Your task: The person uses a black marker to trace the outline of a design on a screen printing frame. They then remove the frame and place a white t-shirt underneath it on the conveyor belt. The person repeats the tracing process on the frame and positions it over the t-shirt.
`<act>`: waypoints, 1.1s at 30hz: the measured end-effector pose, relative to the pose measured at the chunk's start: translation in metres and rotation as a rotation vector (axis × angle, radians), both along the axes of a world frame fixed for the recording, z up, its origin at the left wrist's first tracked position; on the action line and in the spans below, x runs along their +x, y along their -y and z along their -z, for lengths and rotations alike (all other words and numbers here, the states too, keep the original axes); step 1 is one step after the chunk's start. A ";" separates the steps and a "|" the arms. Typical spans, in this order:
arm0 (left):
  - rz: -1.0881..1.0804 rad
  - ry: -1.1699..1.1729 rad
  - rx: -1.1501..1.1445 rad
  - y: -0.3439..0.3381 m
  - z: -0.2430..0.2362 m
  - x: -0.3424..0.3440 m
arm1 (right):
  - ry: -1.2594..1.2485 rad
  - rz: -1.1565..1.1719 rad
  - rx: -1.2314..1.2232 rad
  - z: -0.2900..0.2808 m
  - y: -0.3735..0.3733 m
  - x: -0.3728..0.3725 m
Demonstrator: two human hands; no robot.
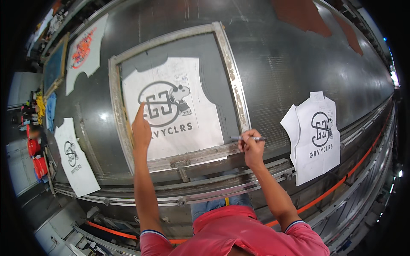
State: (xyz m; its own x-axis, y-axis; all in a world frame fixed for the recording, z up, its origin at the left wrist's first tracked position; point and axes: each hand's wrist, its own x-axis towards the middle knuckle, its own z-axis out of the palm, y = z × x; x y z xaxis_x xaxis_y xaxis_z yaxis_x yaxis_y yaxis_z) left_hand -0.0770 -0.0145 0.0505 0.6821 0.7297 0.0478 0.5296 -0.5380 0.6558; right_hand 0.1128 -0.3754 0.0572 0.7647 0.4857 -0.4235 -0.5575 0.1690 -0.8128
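A worn, pale printing-screen frame lies on the dark table. Inside it shows a white shirt-shaped panel with a dark round emblem, lettering and a cartoon dog. My left hand is over the panel's left part, its index finger stretched out at the emblem's left edge. That hand holds nothing I can see, and it hides part of the lettering. At the frame's lower right corner, my right hand is closed around a slim dark pen, which lies roughly level across the fingers.
To the right, a printed white shirt panel hangs over the table's near edge, and a smaller one lies left. Farther left are a panel with an orange print and a blue framed screen. Metal rails run along the near edge.
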 end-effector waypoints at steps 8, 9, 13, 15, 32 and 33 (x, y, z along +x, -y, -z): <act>-0.505 0.408 -0.967 0.181 -0.052 -0.037 | 0.112 -0.105 -0.133 -0.034 0.060 0.004; -0.562 0.346 -1.028 0.201 -0.049 -0.037 | 0.102 -0.103 -0.108 -0.042 0.058 0.006; -0.446 0.408 -1.006 0.264 -0.052 -0.019 | 0.124 -0.092 -0.019 -0.067 0.047 0.019; -0.302 0.409 -0.983 0.277 -0.058 -0.016 | 0.126 -0.091 0.009 -0.084 0.037 0.017; 0.122 0.402 -0.514 0.247 -0.153 -0.081 | 0.499 -0.385 0.085 -0.175 0.002 -0.141; 0.138 0.405 -0.480 0.244 -0.154 -0.088 | 0.500 -0.372 0.074 -0.175 0.001 -0.151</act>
